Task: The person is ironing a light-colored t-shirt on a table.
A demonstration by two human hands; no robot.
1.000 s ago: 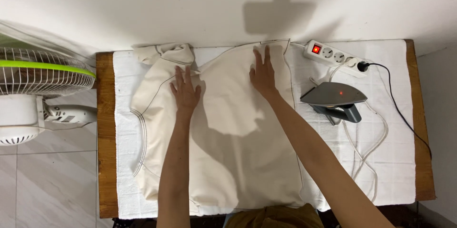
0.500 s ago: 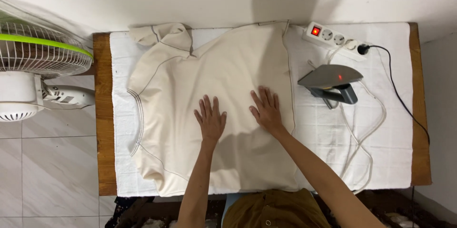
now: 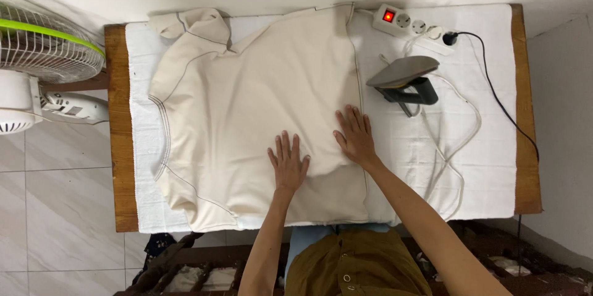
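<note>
A cream garment [image 3: 247,104] with dark stitching lies spread over a white cloth [image 3: 475,148] on a wooden table [image 3: 117,166]. My left hand [image 3: 288,161] rests flat on the garment's near part, fingers spread. My right hand [image 3: 354,136] lies flat at the garment's right edge, palm down. Neither hand holds anything. A grey iron [image 3: 403,77] stands on the cloth to the right of my right hand, apart from it.
A white power strip [image 3: 411,25] with a lit red switch lies at the table's far right, with a black cord [image 3: 494,98] and a white cord [image 3: 460,148] trailing over the cloth. A white and green fan [image 3: 37,67] stands left of the table. A tiled floor is below it.
Both hands slid from the garment's far part toward me across the fabric. The garment lies flatter now. The view has shifted so the table sits higher and further left.
</note>
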